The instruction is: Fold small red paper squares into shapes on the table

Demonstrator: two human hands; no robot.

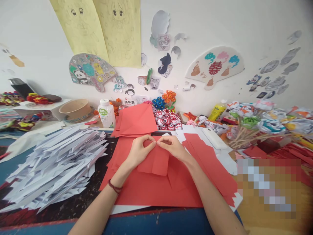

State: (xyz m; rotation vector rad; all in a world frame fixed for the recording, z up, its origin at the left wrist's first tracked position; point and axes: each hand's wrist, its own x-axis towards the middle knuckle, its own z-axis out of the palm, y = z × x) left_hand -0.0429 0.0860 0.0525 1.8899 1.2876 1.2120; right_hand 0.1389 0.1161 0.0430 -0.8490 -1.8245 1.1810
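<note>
A folded piece of red paper (pixel 156 161) lies on a spread of larger red sheets (pixel 151 191) in front of me. My left hand (pixel 139 150) pinches its top edge from the left, fingers curled together. My right hand (pixel 174 147) pinches the same edge from the right, thumb and fingers pressed on the fold. The two hands nearly touch at the paper's upper middle. A red cord bracelet sits on my left wrist.
A big heap of folded white paper pieces (pixel 53 166) fills the left. More red sheets (pixel 137 122) lie behind, by a white bottle (pixel 106 113) and a cardboard bowl (pixel 75 109). Paper flowers on sticks (pixel 259 125) crowd the right. A yellow bottle (pixel 217 110) stands by the decorated wall.
</note>
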